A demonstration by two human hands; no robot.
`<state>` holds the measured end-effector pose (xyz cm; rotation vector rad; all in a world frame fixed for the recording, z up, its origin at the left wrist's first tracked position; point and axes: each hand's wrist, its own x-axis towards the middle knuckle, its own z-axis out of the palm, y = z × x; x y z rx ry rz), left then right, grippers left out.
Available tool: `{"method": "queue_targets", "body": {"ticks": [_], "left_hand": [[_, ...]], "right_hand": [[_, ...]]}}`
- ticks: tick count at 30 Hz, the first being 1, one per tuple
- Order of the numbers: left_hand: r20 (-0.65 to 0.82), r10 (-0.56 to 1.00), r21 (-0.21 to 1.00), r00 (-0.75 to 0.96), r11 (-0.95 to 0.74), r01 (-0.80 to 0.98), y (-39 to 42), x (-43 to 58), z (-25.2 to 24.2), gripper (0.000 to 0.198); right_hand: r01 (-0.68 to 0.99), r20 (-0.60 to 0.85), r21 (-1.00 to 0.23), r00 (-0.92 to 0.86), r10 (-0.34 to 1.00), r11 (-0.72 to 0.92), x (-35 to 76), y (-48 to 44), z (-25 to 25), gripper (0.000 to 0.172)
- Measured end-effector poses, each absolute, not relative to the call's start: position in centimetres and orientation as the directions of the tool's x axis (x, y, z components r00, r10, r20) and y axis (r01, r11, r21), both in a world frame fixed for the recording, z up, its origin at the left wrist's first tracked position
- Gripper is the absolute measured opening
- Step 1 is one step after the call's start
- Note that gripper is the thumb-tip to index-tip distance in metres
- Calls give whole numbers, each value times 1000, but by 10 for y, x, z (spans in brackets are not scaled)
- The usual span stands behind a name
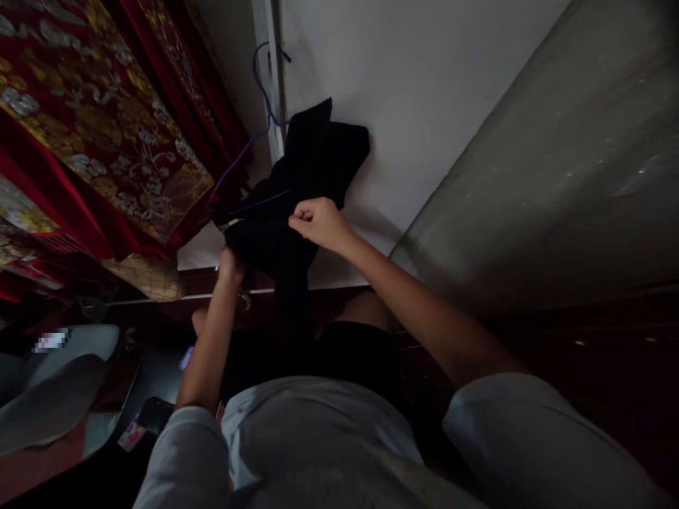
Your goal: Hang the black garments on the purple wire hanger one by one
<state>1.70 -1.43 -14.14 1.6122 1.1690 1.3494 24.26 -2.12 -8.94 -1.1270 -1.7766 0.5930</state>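
A black garment (pixel 312 162) hangs in front of me, partly on a thin purple wire hanger (pixel 233 166). The hanger's hook is up by the pale frame edge. My right hand (pixel 321 223) is closed in a pinch over the garment's middle, fingertips against the dark cloth. Lower down on the left, my left hand (pixel 230 267) is closed at the garment's edge and somewhat blurred. A small pale label (pixel 233 222) shows on the cloth just above it. In the dim light the garment's folds and exact kind are hard to make out.
A red curtain with gold and silver floral embroidery (pixel 132 127) hangs at the left. Behind the garment is a white panel (pixel 392 85), with a grey wall (pixel 556 162) to its right. A pale chair (pixel 58 389) and a dark phone-like object (pixel 153 413) are at the lower left.
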Motion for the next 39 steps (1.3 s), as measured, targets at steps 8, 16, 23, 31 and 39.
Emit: {"method": "queue_targets", "body": {"ticks": [8, 16, 23, 31, 39], "left_hand": [[81, 993, 996, 84, -84, 25, -21, -1, -150, 18], [492, 860, 858, 137, -506, 88, -49, 47, -93, 34], [43, 868, 984, 494, -121, 127, -49, 25, -111, 60], [-80, 796, 768, 601, -334, 546, -75, -32, -140, 25], [63, 869, 568, 491, -436, 698, -55, -72, -103, 23]], "right_hand": [[330, 394, -823, -256, 883, 462, 243, -9, -103, 4], [50, 55, -993, -614, 787, 109, 216, -35, -112, 30], [144, 227, -919, -571, 789, 368, 228, -40, -66, 23], [148, 556, -803, -162, 815, 577, 252, 22, -59, 19], [285, 316, -923, 181, 931, 258, 258, 62, -105, 19]]}}
